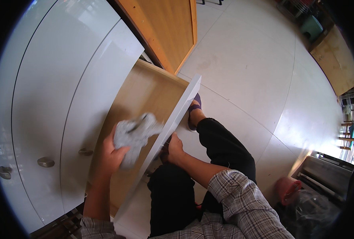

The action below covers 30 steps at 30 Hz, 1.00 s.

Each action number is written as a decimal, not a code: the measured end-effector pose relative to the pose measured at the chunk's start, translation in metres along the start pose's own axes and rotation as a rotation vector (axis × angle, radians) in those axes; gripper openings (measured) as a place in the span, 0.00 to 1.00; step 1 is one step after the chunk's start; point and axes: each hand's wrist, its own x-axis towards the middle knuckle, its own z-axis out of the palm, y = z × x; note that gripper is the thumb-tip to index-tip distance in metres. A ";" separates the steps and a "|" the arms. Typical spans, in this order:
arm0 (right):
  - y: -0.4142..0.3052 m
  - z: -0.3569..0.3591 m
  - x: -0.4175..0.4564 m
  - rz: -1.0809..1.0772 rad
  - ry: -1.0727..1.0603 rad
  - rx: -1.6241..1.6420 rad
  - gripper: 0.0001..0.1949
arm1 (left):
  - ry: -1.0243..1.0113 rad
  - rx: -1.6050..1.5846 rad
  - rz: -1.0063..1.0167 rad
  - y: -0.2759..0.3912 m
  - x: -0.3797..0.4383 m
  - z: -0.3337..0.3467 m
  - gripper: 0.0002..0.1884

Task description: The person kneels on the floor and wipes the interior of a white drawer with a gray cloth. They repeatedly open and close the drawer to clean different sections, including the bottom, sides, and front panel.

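My left hand (112, 151) grips a crumpled grey cloth (132, 134), blurred by motion, over the inside of a pulled-out wooden drawer (153, 80). The drawer has a glossy white front panel (177, 110). At the outer face of that panel is my right hand (173, 149), with its thumb near the panel's edge; its fingers are largely hidden, so what they hold cannot be told. White closed drawer fronts (54, 89) with metal knobs (45, 162) stand at the left.
An orange-brown wooden panel (165, 27) stands beyond the drawer. My foot in a purple sandal (195, 112) is just past the front panel on the tiled floor (239, 74). A red rolled item (288, 189) and clear plastic (311, 209) lie at lower right.
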 end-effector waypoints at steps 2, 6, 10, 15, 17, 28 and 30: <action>-0.007 0.004 -0.010 0.003 -0.025 0.038 0.24 | 0.010 0.132 0.262 0.018 0.049 0.029 0.29; -0.028 0.024 -0.052 0.034 -0.001 0.005 0.17 | 0.074 0.364 0.591 0.053 0.138 0.089 0.27; -0.041 0.030 -0.061 0.116 0.009 -0.013 0.15 | 0.025 0.526 0.712 0.046 0.170 0.119 0.22; -0.045 0.034 -0.066 0.152 -0.012 -0.007 0.18 | -0.121 0.484 0.591 0.019 0.125 0.087 0.24; -0.043 0.029 -0.063 0.161 -0.061 -0.012 0.17 | -0.147 0.513 0.517 0.011 0.087 0.067 0.23; -0.035 0.023 -0.043 0.083 -0.021 -0.128 0.20 | -0.082 0.592 0.262 -0.040 -0.113 -0.003 0.15; -0.038 0.019 -0.043 0.116 -0.046 -0.132 0.19 | -0.050 0.619 0.223 -0.045 -0.144 -0.009 0.16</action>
